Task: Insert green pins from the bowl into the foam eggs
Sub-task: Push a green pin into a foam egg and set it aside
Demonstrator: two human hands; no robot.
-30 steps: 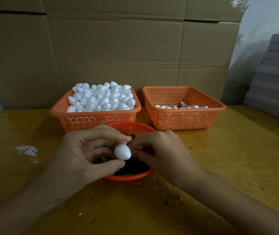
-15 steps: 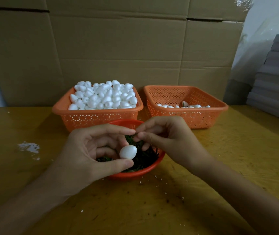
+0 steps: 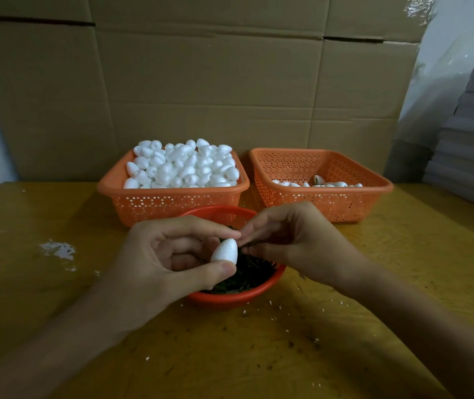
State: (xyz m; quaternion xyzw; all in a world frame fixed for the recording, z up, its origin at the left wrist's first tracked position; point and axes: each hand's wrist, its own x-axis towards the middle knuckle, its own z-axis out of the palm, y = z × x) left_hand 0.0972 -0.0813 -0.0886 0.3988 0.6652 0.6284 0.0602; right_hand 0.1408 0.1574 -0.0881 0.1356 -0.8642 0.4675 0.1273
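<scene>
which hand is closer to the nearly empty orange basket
Right. The right hand sits just in front of the nearly empty basket; the left hand, holding a foam egg, is farther left, before the full basket.

Worn on the head, at the near edge of the counter [image 3: 402, 283]. Looks forward and down, wide-angle, close above the left hand [image 3: 155, 269] and right hand [image 3: 296, 246] at mid-counter. Faces the cardboard wall [image 3: 230, 96] behind the far edge.
</scene>
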